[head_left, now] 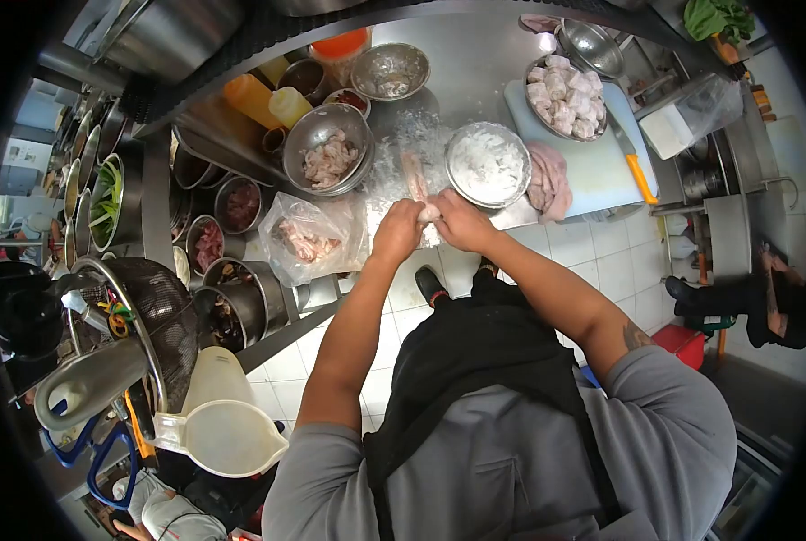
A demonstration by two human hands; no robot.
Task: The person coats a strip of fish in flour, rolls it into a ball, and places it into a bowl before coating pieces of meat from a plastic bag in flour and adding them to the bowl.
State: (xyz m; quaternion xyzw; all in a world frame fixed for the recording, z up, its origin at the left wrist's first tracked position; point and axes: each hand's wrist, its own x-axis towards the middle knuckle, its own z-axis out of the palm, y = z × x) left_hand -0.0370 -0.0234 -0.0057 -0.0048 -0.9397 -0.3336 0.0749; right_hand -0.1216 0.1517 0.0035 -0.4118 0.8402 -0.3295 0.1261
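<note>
A pale strip of raw meat (412, 169) lies lengthwise on the powder-dusted steel counter, and its near end is bunched into a small roll. My left hand (400, 230) pinches this end from the left, fingers closed. From the other side my right hand (464, 223) presses its closed fingers on the same roll. Just beyond my right hand stands a metal bowl of white powder (488, 164). Left of the strip, a steel bowl (323, 126) contains more pale raw strips. A plastic bag of raw meat (305, 242) sits near my left hand.
A crumpled pinkish cloth (548, 183) lies beside the white cutting board (592, 185). On the board are a bowl of white-coated pieces (565, 97) and a knife with a yellow handle (641, 178). A powder-smeared bowl (391, 72) and squeeze bottles (289, 106) stand at the back.
</note>
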